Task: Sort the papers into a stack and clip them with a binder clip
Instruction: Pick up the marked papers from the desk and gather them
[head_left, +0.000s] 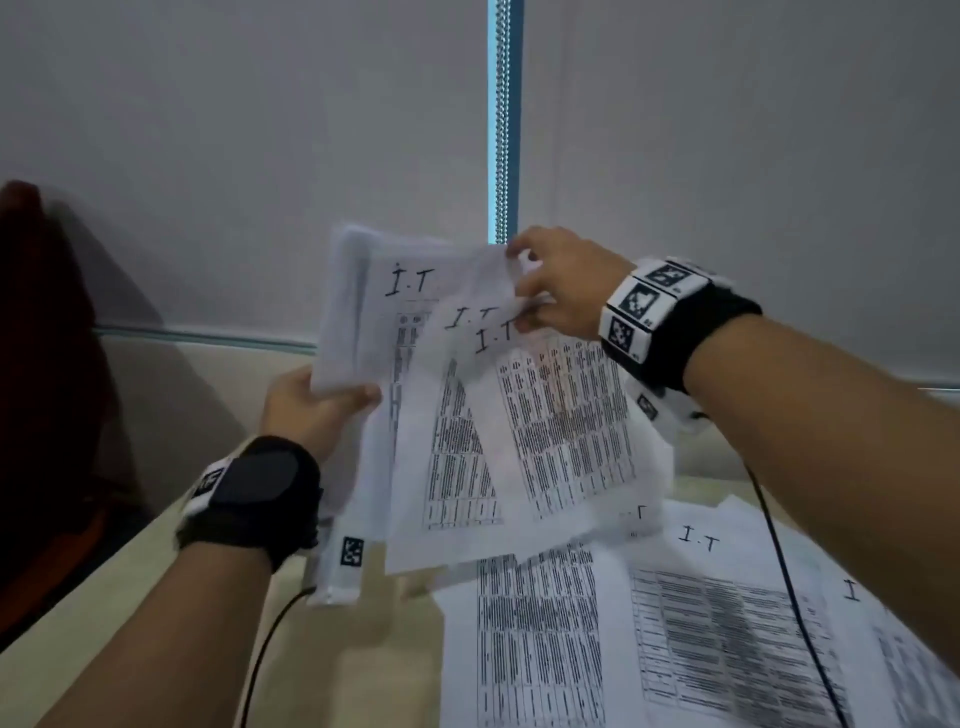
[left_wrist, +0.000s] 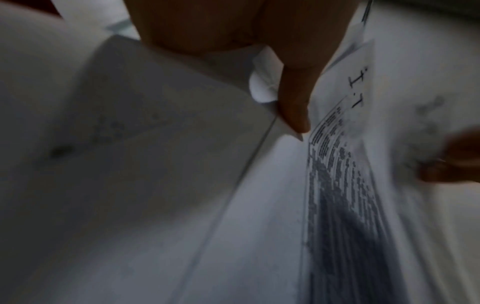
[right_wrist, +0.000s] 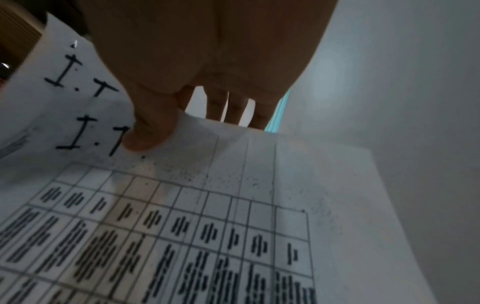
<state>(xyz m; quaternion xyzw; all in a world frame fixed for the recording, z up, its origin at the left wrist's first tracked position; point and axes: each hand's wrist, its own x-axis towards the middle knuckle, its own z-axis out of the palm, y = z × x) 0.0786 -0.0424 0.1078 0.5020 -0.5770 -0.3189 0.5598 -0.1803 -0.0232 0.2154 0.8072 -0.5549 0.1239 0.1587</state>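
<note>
Several printed sheets marked "I.T" with tables are held up in the air, fanned and uneven. My left hand grips their left edge, thumb on the front; in the left wrist view the thumb presses the paper edge. My right hand pinches the top right corners of the front sheets; the right wrist view shows its thumb on the printed sheet and fingers behind it. More printed sheets lie spread on the table below. No binder clip is in view.
The beige table runs under the papers. Grey roller blinds with a bead chain hang just behind. A dark red chair back stands at the left. Thin black cables trail from both wristbands.
</note>
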